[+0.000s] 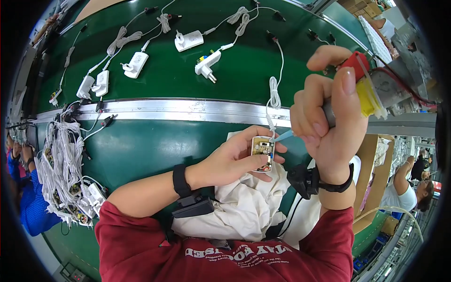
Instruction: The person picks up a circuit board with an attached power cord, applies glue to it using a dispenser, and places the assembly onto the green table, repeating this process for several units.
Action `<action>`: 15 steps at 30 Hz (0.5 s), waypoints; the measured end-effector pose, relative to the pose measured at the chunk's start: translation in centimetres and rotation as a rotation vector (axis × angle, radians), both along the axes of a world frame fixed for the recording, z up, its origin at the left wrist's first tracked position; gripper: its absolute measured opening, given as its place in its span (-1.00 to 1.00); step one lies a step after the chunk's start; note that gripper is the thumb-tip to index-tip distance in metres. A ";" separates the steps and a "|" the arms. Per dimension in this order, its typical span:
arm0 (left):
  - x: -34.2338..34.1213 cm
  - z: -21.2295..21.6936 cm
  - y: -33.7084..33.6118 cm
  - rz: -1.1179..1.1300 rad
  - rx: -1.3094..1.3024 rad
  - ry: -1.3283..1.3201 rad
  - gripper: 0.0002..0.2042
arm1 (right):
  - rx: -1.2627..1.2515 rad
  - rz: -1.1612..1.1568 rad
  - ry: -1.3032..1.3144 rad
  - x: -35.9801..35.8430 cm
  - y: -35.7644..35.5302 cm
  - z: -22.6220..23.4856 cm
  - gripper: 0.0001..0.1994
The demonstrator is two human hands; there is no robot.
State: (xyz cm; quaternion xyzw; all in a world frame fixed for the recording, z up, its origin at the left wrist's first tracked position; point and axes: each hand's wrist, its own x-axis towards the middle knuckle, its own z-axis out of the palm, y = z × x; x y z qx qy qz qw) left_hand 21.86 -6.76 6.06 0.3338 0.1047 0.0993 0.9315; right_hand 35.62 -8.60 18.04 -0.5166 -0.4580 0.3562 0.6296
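Observation:
My left hand (223, 164) holds a small white power adapter housing, its open side up, with a circuit board (262, 152) showing inside. The thumb lies across the lower part of the board, and the fingers wrap under the housing. From the housing's top end a white cord (274, 94) runs over the metal rail to a coiled bundle. My right hand (329, 122) is closed around a grey hand-held dispenser with a red part (355, 65) and a yellow collar (369, 98). Its light-blue tapered nozzle (284, 136) points at the board's top right corner; whether it touches, I cannot tell.
White plug adapters (136, 65) with coiled cords lie on the green surface beyond the metal rail (178, 110). A tangled heap of corded adapters (61, 160) is at left. White cloth (244, 202) covers my lap. A cardboard box (369, 174) stands right; other people are at both sides.

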 end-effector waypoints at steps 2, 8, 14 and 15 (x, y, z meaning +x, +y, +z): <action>0.0 -0.2 0.1 0.004 -0.007 0.020 -0.61 | -0.010 0.044 0.000 0.2 -0.4 0.2 -0.66; -0.4 -0.4 0.9 0.091 -0.175 0.019 -0.64 | -0.030 0.113 0.018 -0.9 -1.3 0.0 -0.65; -0.9 -0.1 1.2 0.088 -0.197 -0.011 -0.65 | -0.063 0.062 0.014 -1.8 -1.2 0.1 -0.65; -1.0 -0.1 1.2 0.090 -0.198 -0.013 -0.65 | -0.070 0.078 0.020 -1.9 -1.1 0.1 -0.65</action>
